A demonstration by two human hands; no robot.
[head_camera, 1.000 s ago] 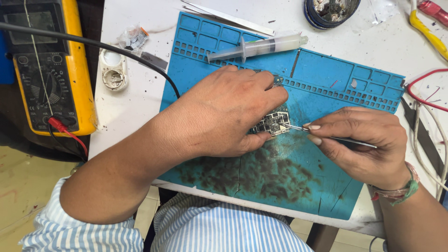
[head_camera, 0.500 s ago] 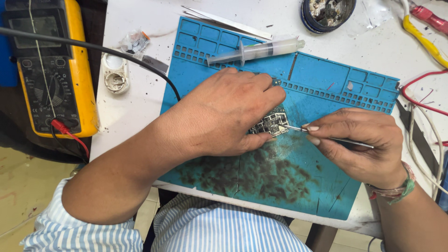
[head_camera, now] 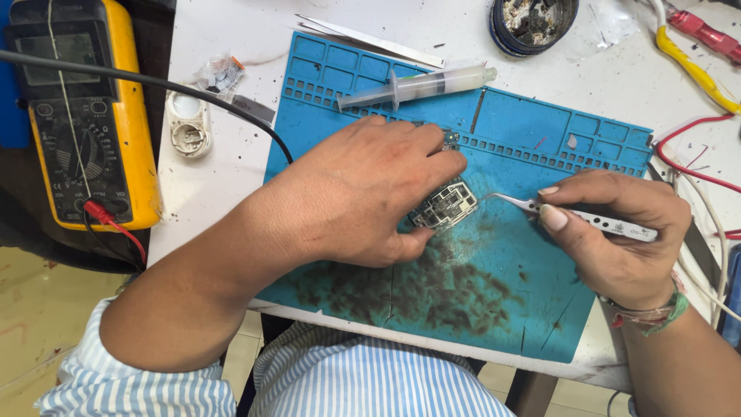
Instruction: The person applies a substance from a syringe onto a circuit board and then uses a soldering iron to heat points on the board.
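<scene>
The left hand point(head_camera: 363, 193) lay over a small circuit board point(head_camera: 445, 205) on the blue work mat point(head_camera: 540, 131), its grip clamped on the board between fingertips above and thumb below. Just right of that grip, the right hand point(head_camera: 617, 239) pinched a pair of steel tweezers point(head_camera: 579, 216), fingers pressed together on the shaft, the curved tip touching the board's right edge. Beyond the left grip, near the mat's far rim, lay a clear syringe point(head_camera: 421, 83) with pale filling. Farther out and to the left sat a small crumpled clear packet point(head_camera: 220, 73) and a white round part point(head_camera: 187, 127) on the bench point(head_camera: 224, 177); a yellow-cased meter point(head_camera: 81, 116) stood well left. A dark round tin point(head_camera: 532, 23) sat beyond the right grip. Against the frame from a second before, both hands held the same places on the board and tweezers; nothing on the bench had shifted.
</scene>
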